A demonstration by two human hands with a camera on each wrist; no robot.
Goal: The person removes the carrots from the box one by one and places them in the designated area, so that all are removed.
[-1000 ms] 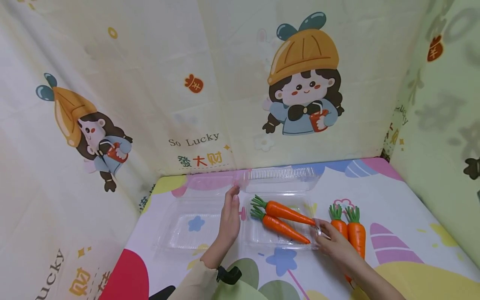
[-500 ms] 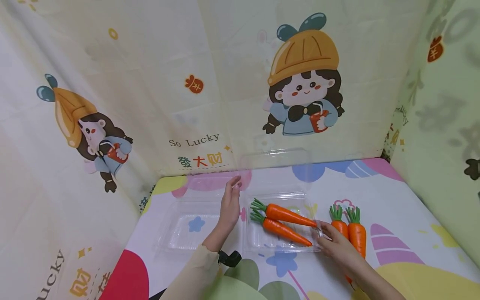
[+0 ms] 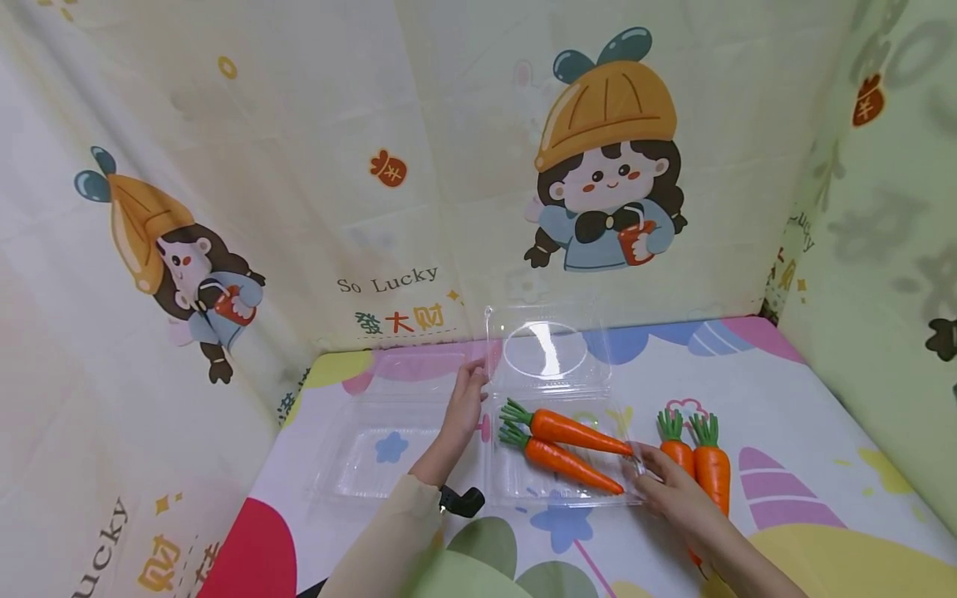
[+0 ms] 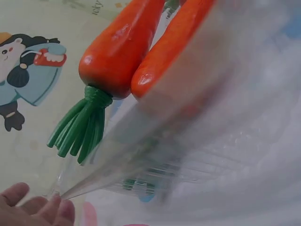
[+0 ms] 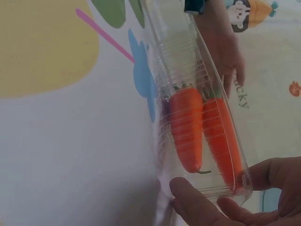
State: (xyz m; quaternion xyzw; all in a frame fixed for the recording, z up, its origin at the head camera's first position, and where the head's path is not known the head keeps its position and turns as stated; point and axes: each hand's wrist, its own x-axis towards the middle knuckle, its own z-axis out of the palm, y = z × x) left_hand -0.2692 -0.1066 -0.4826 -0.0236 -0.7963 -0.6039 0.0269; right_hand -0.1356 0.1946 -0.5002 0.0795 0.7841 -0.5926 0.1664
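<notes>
- The left hand [image 3: 465,407] has its fingertips at the edge of the lid [image 3: 549,357]; whether they pinch, I can't tell.
- The right hand [image 3: 673,490] grips the right end of the box [image 3: 516,482].
- So far, two inner carrots [image 3: 574,431] lie in the box; two outer carrots [image 3: 710,473] remain to its right, and its lid stands raised, unclosed.
- Inner ones slant across the box, tops left, tips right; outer ones run front-to-back, tips nearest the person.

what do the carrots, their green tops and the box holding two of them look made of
Carrots: probably plastic or coated foam, smooth and glossy, given the highlights; the core is hidden.
Green tops: likely plastic, slightly shiny, with thick, uniform strands.
Box: seemingly thin plastic, clear and glossy: see-through, ribbed walls and bright glints.
</notes>
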